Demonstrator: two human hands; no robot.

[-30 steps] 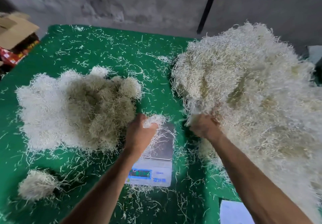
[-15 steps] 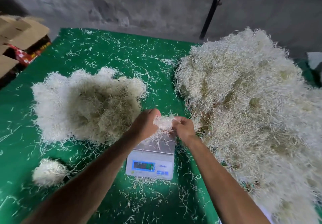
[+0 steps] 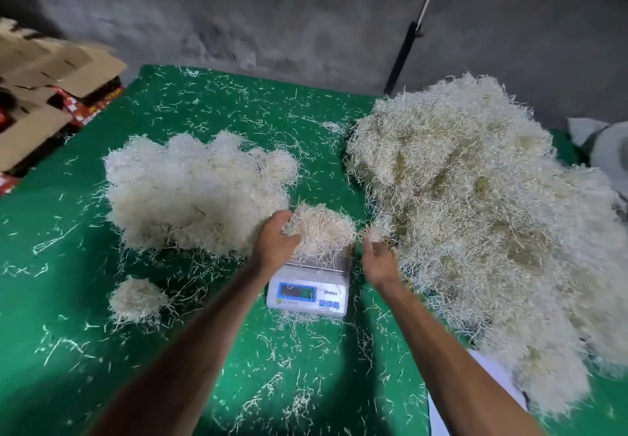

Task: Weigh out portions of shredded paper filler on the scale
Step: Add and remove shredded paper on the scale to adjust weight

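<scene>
Roughly mid-counter: scale (image 3: 308, 292), white, lit display facing the near edge; digits too blurred to read.
Portion: clump of shredded paper (image 3: 323, 232) sits on the scale's metal pan, strands hanging over its sides.
Left hand (image 3: 276, 244): grip curled round the clump's left side, fingers dug into the shreds.
Right hand (image 3: 380, 262): just right of the scale, fingers bent toward the big heap; a small tuft (image 3: 373, 233) lies at the fingertips. Cannot tell whether the grip has hold of it.
Big heap (image 3: 475, 218): loose filler piled along the counter's right edge, reaching from the far right corner toward the near edge.
Second heap (image 3: 193, 191): paler, left of the scale, touching the left hand's back.
Small ball (image 3: 137, 298): filler wad toward the near left.
Counter (image 3: 68, 350): green cover, stray shreds scattered all over.
Beyond the left edge: cardboard boxes (image 3: 44, 96), stacked.
</scene>
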